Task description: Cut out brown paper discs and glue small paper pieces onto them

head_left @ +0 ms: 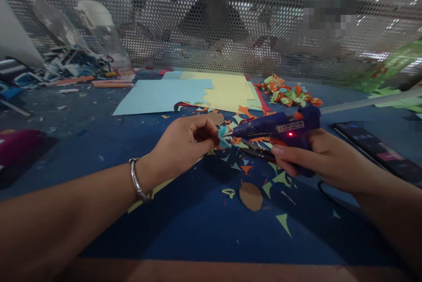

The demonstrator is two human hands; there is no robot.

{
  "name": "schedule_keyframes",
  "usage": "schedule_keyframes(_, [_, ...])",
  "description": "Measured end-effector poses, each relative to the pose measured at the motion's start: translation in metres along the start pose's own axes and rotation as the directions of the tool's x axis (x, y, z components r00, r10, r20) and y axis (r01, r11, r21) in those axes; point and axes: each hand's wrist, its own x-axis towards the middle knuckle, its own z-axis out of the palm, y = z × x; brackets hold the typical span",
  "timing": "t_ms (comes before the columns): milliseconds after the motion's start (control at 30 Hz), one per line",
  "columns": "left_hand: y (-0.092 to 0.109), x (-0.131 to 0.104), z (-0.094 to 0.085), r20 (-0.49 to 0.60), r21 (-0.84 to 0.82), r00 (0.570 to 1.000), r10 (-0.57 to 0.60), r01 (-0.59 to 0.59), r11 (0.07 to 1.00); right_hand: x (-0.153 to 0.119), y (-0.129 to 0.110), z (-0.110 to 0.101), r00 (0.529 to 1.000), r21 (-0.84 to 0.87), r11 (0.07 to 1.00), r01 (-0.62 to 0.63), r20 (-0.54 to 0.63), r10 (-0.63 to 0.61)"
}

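Observation:
Between thumb and fingers, my left hand pinches a small light-blue paper piece, which looks curved. My right hand is wrapped round the handle of a dark-blue hot glue gun with a red light lit on its side. The gun's metal nozzle points left and meets the blue paper, or sits right in front of it. A clear glue stick juts from the gun's back. Below the nozzle lies a dark tool, probably scissors, partly hidden by the gun and my right hand.
Paper scraps and a brown cardboard oval lie on the blue table. Behind them are a light-blue sheet, a yellow sheet and a pile of orange and green paper curls. A phone lies right, a bottle stands back left.

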Motion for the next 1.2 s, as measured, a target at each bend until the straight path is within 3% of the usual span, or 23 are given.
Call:
schedule_keyframes(333, [0.0007, -0.0004, 0.0003, 0.003, -0.013, 1.0, -0.01, 0.01, 1.0, 0.0003, -0.0016, 0.0, 1.0, -0.049, 0.999, 0.016, -0.008, -0.016])
schedule_keyframes(667, [-0.0004, -0.0005, 0.0006, 0.01, -0.021, 1.0, -0.012, 0.012, 1.0, 0.0005, 0.0052, 0.0026, 0.996, 0.01, 0.997, 0.082, -0.016, -0.082])
schedule_keyframes(1200, [-0.0025, -0.0013, 0.0001, -0.005, -0.017, 1.0, 0.008, -0.008, 1.0, -0.0011, 0.0057, 0.0022, 0.998, -0.032, 0.997, 0.065, 0.002, -0.065])
